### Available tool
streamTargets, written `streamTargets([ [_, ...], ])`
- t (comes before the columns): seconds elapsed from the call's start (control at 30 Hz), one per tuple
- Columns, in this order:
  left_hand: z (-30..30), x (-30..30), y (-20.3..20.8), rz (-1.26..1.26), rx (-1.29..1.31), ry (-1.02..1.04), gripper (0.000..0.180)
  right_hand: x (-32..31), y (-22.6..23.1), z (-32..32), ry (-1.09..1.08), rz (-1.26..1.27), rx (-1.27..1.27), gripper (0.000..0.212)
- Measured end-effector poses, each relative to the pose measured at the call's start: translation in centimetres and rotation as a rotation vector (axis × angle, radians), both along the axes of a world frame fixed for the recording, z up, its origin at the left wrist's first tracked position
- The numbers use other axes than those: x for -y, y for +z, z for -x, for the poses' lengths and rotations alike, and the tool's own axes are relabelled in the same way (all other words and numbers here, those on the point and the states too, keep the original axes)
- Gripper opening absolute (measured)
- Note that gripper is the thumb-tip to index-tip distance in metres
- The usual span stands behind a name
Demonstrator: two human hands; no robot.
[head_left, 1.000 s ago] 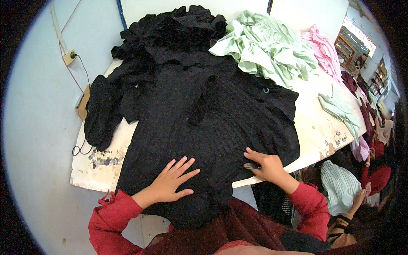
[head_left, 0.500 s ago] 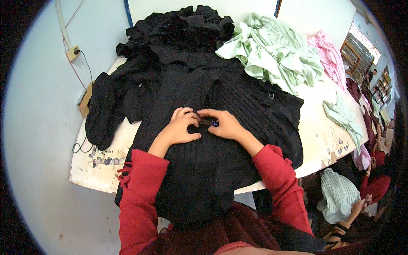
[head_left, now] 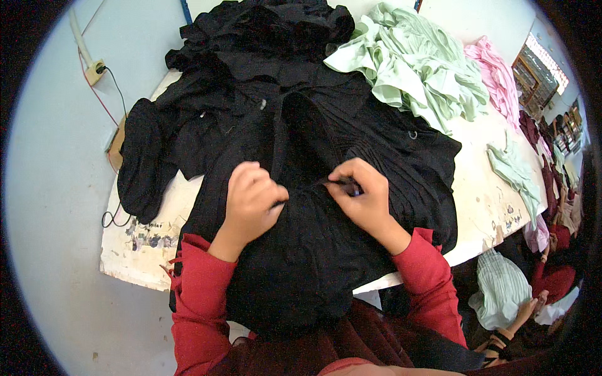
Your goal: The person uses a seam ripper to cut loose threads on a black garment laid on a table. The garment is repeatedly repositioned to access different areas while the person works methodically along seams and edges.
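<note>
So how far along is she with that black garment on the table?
Done, by the look of it: the black garment lies spread flat on the table. In hand: the left hand and right hand pinch the cloth at its middle opening, the right holding something small I cannot make out. Left: a black heap, pale green clothes and a pink piece lie untouched behind.

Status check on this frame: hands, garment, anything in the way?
Left hand and right hand both pinching the black garment at its middle. Nothing in the way.
</note>
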State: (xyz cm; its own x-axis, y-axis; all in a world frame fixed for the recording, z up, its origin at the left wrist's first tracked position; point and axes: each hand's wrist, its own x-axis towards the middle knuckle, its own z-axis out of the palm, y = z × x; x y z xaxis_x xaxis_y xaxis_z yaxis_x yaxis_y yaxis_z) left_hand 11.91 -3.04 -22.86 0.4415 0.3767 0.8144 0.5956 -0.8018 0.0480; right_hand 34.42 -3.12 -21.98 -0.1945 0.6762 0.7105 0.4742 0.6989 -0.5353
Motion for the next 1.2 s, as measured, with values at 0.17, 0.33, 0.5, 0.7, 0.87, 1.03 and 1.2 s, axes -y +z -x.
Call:
streamTargets([
  [0.17, 0.1, 1.6, -1.7, -0.317, -0.064, 0.024, 0.015, 1.0, -0.6, 0.2, 0.056, -0.081, 0.05, 0.023],
  [0.33, -0.6, 2.0, -2.4, -0.404, -0.114, 0.019, 0.015, 1.1, 0.6, -0.7, 0.214, 0.393, -0.126, 0.032],
  [0.5, -1.0, 2.3, -2.8, -0.471, -0.133, 0.059, 0.015, 2.1, 2.2, -1.6, 0.149, 0.382, -0.128, 0.039],
  [0.7, -1.5, 2.6, -2.8, -0.457, -0.112, 0.09, 0.023, 5.8, 1.3, 0.3, 0.043, 0.332, -0.011, 0.031],
  [0.87, -1.5, 2.7, -2.8, -0.466, -0.105, 0.098, 0.022, 6.3, 1.5, 1.4, -0.061, 0.234, 0.099, 0.026],
  [1.03, -1.3, 2.6, -2.9, -0.458, -0.128, 0.077, 0.018, 6.2, 1.1, 1.7, -0.112, 0.165, 0.12, 0.02],
  [1.2, -1.2, 2.5, -3.1, -0.451, -0.102, 0.062, 0.018, 5.8, 1.0, 1.3, -0.052, 0.191, -0.04, 0.015],
])
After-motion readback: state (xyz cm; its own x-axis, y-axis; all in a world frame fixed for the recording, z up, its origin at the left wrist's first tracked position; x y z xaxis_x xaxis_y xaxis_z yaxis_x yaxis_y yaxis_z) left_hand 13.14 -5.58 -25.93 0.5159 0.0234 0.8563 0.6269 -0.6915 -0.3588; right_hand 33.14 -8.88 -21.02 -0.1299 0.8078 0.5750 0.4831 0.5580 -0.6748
